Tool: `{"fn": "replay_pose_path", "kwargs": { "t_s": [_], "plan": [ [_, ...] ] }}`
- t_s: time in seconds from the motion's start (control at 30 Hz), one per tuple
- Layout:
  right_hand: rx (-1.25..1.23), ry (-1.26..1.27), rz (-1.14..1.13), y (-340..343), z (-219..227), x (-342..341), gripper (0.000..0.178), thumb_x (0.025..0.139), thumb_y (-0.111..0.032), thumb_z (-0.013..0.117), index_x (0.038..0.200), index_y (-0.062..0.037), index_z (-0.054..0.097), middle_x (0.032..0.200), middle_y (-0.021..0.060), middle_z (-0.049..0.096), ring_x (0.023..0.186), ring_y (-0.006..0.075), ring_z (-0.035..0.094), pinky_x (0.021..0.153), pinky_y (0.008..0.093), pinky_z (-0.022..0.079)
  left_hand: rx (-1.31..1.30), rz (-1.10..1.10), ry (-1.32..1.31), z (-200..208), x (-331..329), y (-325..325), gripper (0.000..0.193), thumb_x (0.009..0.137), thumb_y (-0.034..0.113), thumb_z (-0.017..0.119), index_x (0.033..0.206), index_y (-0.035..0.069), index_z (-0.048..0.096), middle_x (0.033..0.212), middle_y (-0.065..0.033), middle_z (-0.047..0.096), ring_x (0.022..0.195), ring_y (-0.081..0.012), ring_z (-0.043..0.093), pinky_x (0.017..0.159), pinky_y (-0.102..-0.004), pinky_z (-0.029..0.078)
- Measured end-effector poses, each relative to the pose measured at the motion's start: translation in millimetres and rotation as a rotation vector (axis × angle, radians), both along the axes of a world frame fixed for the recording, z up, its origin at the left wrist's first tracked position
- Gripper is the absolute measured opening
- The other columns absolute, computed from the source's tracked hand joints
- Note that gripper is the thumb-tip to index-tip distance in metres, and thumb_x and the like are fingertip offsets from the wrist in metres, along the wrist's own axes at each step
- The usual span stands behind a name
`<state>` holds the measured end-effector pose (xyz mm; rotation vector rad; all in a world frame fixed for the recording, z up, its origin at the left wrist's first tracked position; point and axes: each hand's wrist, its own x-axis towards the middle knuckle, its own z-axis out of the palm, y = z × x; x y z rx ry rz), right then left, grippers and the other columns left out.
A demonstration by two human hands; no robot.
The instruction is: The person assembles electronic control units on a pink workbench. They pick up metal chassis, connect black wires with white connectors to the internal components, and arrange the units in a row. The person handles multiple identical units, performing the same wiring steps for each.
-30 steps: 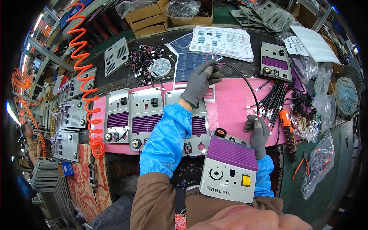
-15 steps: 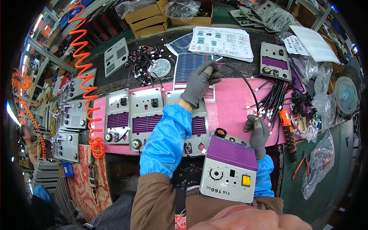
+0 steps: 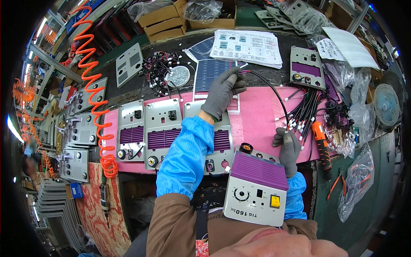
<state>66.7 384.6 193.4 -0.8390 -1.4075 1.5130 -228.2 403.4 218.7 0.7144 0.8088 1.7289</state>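
My left hand [image 3: 222,91], in a grey glove, pinches one end of a thin black cable [image 3: 271,85]. From there the cable arcs over the pink mat to my right hand [image 3: 289,150], also gloved, whose fingers close on its other end. Close beside the right hand, a grey front panel [image 3: 252,201] with a purple grille and a yellow switch is tilted up in front of my right forearm. Under and beside my left arm lie several similar panels [image 3: 164,137]. A bundle of black cables with white connectors [image 3: 303,113] spreads just beyond my right hand.
An orange-handled screwdriver [image 3: 320,141] and pliers [image 3: 337,185] lie at the right, near a small fan [image 3: 386,105]. Printed sheets [image 3: 246,47] and a heap of wires [image 3: 159,70] sit farther back. An orange coiled hose [image 3: 92,81] hangs at the left.
Both hands and the cable stay almost where they were. At the far left, a co-worker's arm has shifted, and my trouser leg at the lower left has moved.
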Motion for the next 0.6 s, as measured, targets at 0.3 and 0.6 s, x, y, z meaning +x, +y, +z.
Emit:
{"fn": "replay_pose_path", "kwargs": {
  "t_s": [0.3,0.6],
  "plan": [
    [-0.006,-0.001,-0.004,-0.5,1.8,-1.2,0.036,0.100,-0.022,0.045,0.109,0.0085,0.062,0.081,0.0089,0.060,0.071,0.0137,0.056,0.065,0.0281,0.048,0.002,-0.002,-0.014,-0.9,0.0,0.6,0.039,0.103,0.017,0.047,0.138,-0.001,0.044,0.118,-0.0159,0.061,0.092,-0.0199,0.066,0.085,-0.0347,0.057],
    [-0.004,0.002,-0.003,-0.5,2.4,-1.3,0.037,0.099,-0.023,0.045,0.109,0.0089,0.061,0.081,0.0092,0.060,0.070,0.0139,0.056,0.065,0.0283,0.048,-0.005,-0.005,-0.009,-1.2,-0.5,1.4,0.038,0.103,0.017,0.046,0.137,-0.001,0.045,0.117,-0.0145,0.061,0.091,-0.0190,0.066,0.085,-0.0343,0.057]
  ]
}}
